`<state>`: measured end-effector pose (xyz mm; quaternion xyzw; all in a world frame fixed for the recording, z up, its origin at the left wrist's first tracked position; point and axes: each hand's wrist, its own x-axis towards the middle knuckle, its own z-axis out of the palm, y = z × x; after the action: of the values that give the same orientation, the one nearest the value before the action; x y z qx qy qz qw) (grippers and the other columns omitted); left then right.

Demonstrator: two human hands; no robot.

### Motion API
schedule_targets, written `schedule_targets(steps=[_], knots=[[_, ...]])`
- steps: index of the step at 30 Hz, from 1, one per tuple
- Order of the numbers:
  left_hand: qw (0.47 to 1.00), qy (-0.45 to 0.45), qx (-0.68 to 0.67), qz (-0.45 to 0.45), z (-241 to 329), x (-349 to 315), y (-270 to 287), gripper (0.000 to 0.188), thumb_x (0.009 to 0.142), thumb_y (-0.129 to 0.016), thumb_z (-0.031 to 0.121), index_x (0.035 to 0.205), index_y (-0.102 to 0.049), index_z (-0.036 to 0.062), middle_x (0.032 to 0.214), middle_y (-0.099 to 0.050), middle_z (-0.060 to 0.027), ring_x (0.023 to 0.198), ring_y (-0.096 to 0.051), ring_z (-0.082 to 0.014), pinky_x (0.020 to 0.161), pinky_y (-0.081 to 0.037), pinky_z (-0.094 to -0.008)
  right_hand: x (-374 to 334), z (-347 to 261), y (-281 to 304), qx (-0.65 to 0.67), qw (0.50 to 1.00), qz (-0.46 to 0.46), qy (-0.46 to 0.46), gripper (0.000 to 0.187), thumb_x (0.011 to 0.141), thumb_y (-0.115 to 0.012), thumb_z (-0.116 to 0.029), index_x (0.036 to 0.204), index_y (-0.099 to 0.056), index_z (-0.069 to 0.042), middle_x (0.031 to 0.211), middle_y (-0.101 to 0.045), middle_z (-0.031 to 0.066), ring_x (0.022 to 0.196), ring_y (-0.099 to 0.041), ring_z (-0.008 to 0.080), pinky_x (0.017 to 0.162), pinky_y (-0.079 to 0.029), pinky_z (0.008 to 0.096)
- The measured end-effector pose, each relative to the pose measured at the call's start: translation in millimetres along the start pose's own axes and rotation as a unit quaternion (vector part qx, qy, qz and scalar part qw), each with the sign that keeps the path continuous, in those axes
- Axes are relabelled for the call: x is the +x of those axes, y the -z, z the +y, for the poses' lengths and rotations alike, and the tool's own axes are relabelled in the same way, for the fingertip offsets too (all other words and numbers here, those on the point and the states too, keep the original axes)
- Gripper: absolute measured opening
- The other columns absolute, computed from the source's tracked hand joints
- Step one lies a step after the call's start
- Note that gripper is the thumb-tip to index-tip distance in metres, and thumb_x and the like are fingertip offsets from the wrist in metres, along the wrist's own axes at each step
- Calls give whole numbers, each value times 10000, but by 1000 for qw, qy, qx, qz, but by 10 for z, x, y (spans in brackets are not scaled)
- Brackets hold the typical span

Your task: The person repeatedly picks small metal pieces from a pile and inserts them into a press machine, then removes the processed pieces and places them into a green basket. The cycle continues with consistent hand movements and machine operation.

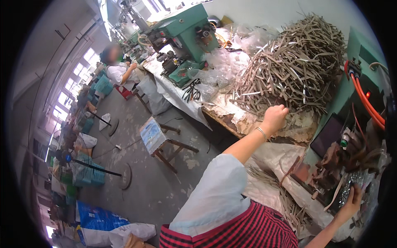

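Note:
My left hand (276,118), with a bracelet at the wrist, reaches to the near edge of a big heap of thin grey-brown strips (297,62) on the workbench. Its fingers are curled together; whatever they may pinch is too small to make out. Low on the right, my right hand (350,203) is at a clear plastic bag of small shiny metal pieces (351,184), beside a bench machine (326,169). The fingers of that hand are drawn together at the pieces, and what lies between them is hidden.
More strips (295,208) lie on pale sacking (264,159) below the bench edge. Orange hoses (368,103) run down the green machine at right. Further off stand another green machine (184,33), a wooden stool (155,136) and a seated co-worker (120,72).

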<state>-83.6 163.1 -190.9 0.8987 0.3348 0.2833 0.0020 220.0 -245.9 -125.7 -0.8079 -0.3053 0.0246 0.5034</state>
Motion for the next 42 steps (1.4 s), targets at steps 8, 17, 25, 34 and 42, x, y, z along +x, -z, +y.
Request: schedule_targets(steps=[8, 17, 25, 34, 42], knots=[[825, 250, -503, 61, 1048, -166, 425, 143, 981, -687, 115, 1115, -718, 74, 885, -668, 8, 760, -619, -89, 668, -565, -301, -26, -851, -818, 233, 972, 43, -3, 327, 886, -744, -39, 1194, -644, 10, 1098, -699, 79, 1010, -665, 179, 932, -523, 324], [768, -95, -607, 183, 1986, 328, 1380, 124, 1042, -574, 51, 1032, -645, -51, 979, -720, -199, 800, -699, -197, 611, -599, -291, -33, -1227, -711, 446, 892, -11, -68, 378, 903, -684, 38, 1263, -570, 31, 1144, -689, 75, 969, -664, 111, 912, -505, 253], [813, -227, -521, 126, 2223, 275, 1424, 60, 946, -635, -65, 1004, -621, -65, 940, -709, -198, 816, -709, -279, 706, -625, -395, -366, -1173, -200, 170, 982, -18, 84, 556, 834, -773, -75, 1351, -582, 2, 1221, -693, 134, 1139, -643, 251, 1028, -481, 384], [856, -401, -294, 143, 2572, -11, 1030, 242, 739, -856, 76, 954, -745, 71, 1013, -763, -100, 575, -600, -134, 494, -440, -266, -274, 130, -2, -254, 945, 151, 138, 225, 777, -814, -131, 956, -709, -43, 904, -689, 119, 901, -617, 349, 802, -497, 450], [840, -408, -322, 158, 2552, 23, 933, 254, 743, -851, 110, 961, -722, 99, 976, -753, -65, 565, -611, -128, 477, -442, -266, 57, 130, -100, -239, 950, 165, 117, 125, 811, -788, -138, 909, -729, -87, 894, -673, 99, 930, -618, 323, 851, -487, 424]])
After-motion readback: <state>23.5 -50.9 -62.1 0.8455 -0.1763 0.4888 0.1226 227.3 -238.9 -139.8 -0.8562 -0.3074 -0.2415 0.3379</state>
